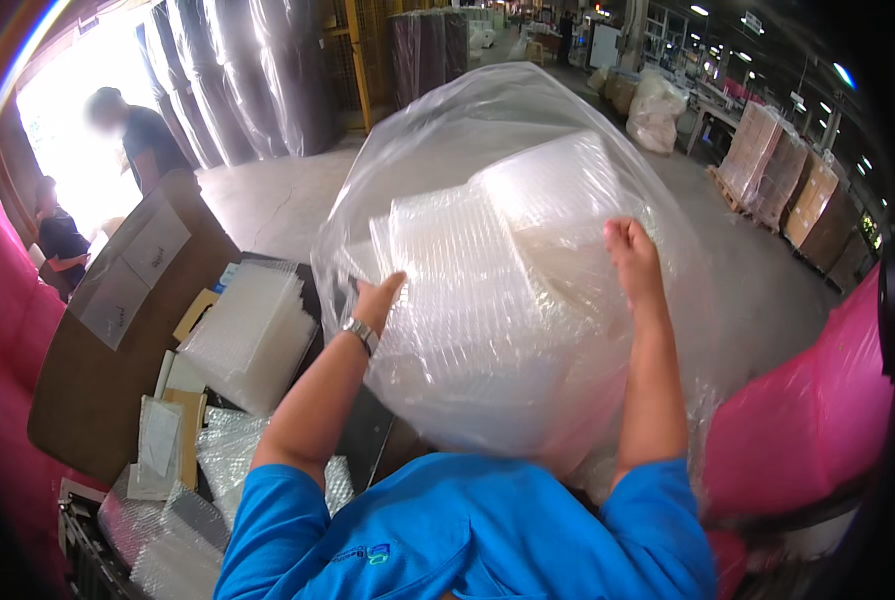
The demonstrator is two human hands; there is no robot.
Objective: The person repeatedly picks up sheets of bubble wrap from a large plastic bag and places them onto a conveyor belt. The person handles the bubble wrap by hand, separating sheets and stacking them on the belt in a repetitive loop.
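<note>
A large clear plastic bag (448,110) stands wide in front of me, bulging with stacks of bubble-wrap pouches. My left hand (376,300), with a watch on its wrist, grips the left edge of the nearer stack of bubble-wrap pouches (458,265); its thumb lies on the near side and the other fingers are hidden. Behind and to the right, another pouch stack (553,180) rests at a slant inside the bag. On the right, my right hand (636,258) is closed with curled fingers, seemingly on the thin film of the bag; the exact grip is hard to see.
Left of me, an open brown carton (133,300) and a black crate (93,550) hold more bubble-wrap pouches (248,335). Pink wrapped bundles (808,410) flank both sides. Two people (153,145) are at the far left. Palletised boxes (763,155) stand far right.
</note>
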